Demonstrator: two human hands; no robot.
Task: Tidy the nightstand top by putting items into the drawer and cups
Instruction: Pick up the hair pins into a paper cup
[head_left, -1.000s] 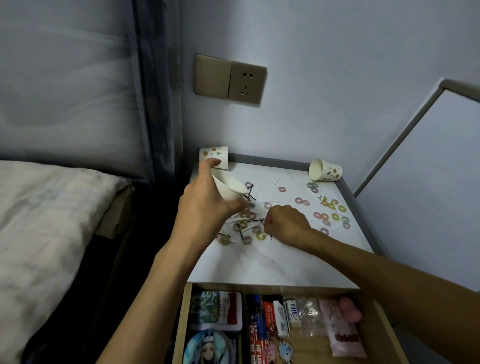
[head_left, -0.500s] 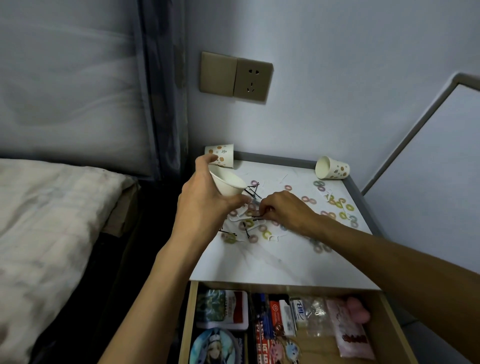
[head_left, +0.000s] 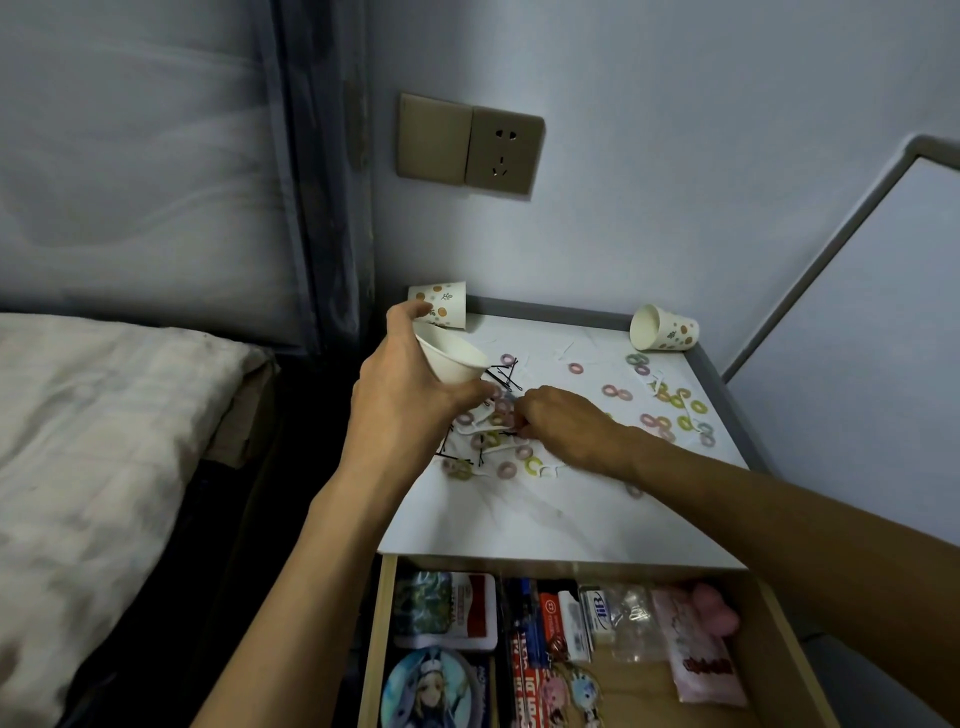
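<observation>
White nightstand top (head_left: 519, 519) beside bed (head_left: 104, 415)

nightstand (head_left: 519, 525) front strip bare, rings (head_left: 532, 464) crowding middle, cups (head_left: 665, 328) at back corners

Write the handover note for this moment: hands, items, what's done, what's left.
Left hand holds a white cup, tilted, above the nightstand top.
Right hand has curled fingers in the pile of rings and hairpins; a pinch cannot be confirmed.
Scattered rings lie to the right; patterned cup back left, tipped cup back right.
Drawer is open and holds things.
Left: most rings and hairpins.
</observation>
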